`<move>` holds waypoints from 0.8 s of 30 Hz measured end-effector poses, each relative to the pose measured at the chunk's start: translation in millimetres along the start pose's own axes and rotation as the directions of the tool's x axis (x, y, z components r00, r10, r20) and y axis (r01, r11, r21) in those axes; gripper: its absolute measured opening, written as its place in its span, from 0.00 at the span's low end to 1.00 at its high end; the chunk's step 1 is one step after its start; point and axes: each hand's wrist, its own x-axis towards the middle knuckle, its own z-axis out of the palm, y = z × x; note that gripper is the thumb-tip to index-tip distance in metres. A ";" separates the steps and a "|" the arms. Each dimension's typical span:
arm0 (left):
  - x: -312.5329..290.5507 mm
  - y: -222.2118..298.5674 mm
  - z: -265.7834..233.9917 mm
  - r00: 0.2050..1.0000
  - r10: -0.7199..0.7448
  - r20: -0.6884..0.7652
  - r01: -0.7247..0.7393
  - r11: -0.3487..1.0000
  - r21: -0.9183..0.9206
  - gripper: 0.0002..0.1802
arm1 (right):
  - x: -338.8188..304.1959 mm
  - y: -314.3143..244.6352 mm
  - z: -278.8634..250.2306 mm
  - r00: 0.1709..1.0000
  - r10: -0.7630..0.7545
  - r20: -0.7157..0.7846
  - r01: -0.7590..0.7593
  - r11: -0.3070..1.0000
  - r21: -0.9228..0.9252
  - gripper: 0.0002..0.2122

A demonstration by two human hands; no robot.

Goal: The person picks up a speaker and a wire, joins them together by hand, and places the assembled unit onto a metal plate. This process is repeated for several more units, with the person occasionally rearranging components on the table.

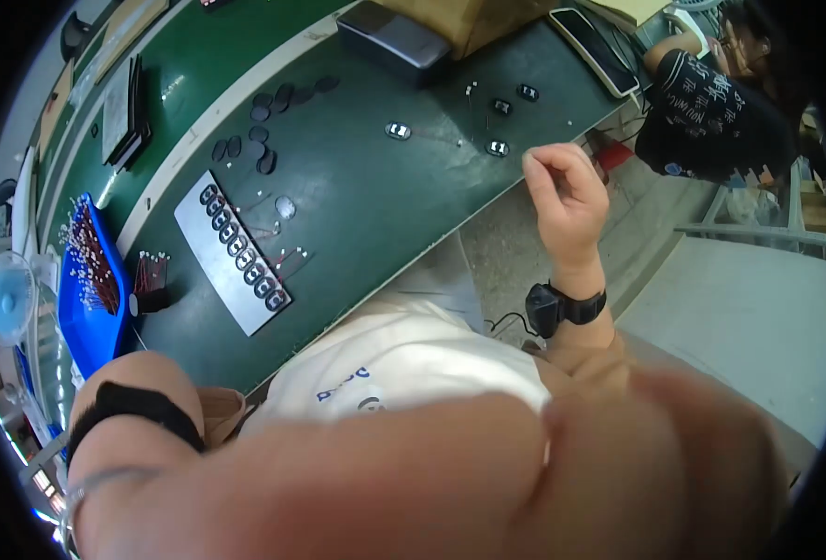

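Observation:
My right hand [571, 205] is raised just off the table's near edge, thumb and fingertips pinched together; anything between them is too small to make out. Nearest to it on the green table [357, 205] lie small black oval parts with white centres, one of them this part [497, 147]. My left hand [637, 457] is very large and blurred at the bottom, close to the camera, its fingers smeared. Further left lies a white strip board [217, 247] bearing a row of several black oval parts [236, 245]. Thin red wires with white ends [291, 254] lie beside it.
Loose black ovals [260, 135] and a clear round piece [285, 207] lie near the board. A blue tray [96, 331] of wires stands left. At the back are a dark box [394, 42] and a phone [595, 51]. Another person [716, 117] sits at the right.

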 end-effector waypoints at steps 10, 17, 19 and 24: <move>8.2 -48.4 -29.2 0.923 0.348 0.163 -0.291 0.355 0.889 0.18 | -23.7 -23.6 35.1 0.989 -0.031 0.146 0.027 0.999 0.028 0.04; -98.5 -36.6 -90.6 0.846 0.430 0.315 -0.205 -0.282 0.937 0.20 | -31.0 -40.4 74.7 0.958 -0.105 0.266 0.090 0.994 0.067 0.04; -100.8 -34.4 -82.6 0.873 0.378 0.310 -0.188 -0.327 0.926 0.20 | -32.4 -42.7 84.9 0.952 -0.098 0.291 0.072 0.993 0.098 0.04; -92.6 -25.0 -68.5 0.944 0.109 0.310 -0.231 -0.451 0.862 0.18 | -31.1 -57.0 113.8 0.913 -0.165 0.372 0.116 0.982 0.152 0.04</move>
